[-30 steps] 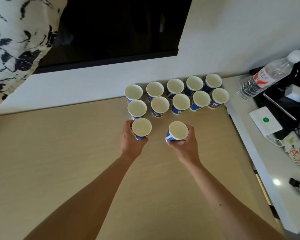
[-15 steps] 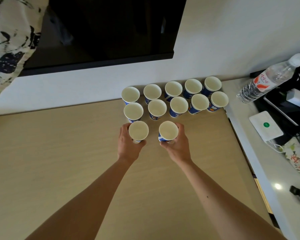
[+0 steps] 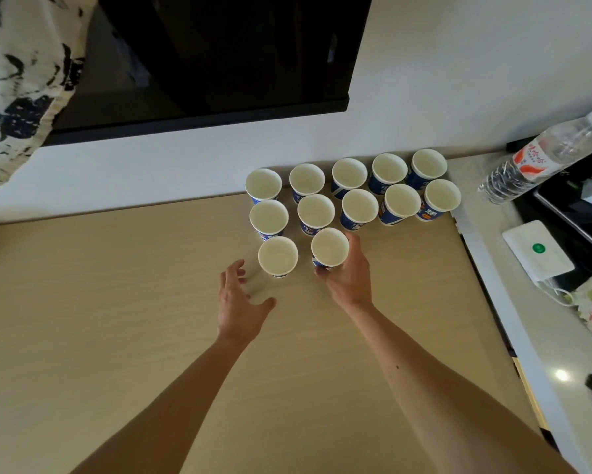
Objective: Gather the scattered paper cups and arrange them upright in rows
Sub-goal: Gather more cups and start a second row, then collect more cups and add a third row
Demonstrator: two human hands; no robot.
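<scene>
Several blue-and-white paper cups stand upright in two rows at the far edge of the wooden table, the back row against the wall and the second row in front of it. Two more cups begin a third row. The left one stands free on the table. My left hand hovers just below and left of it, fingers spread, holding nothing. My right hand grips the second front cup from its right side, fingers curled round it.
A dark screen hangs on the wall above the cups. To the right runs a white counter with a water bottle, a white device, cables and dark equipment. A patterned cloth hangs at the upper left.
My left hand has let go of its cup, which now stands in the third row, and has drawn back toward me. My right hand moved its cup left, beside it.
</scene>
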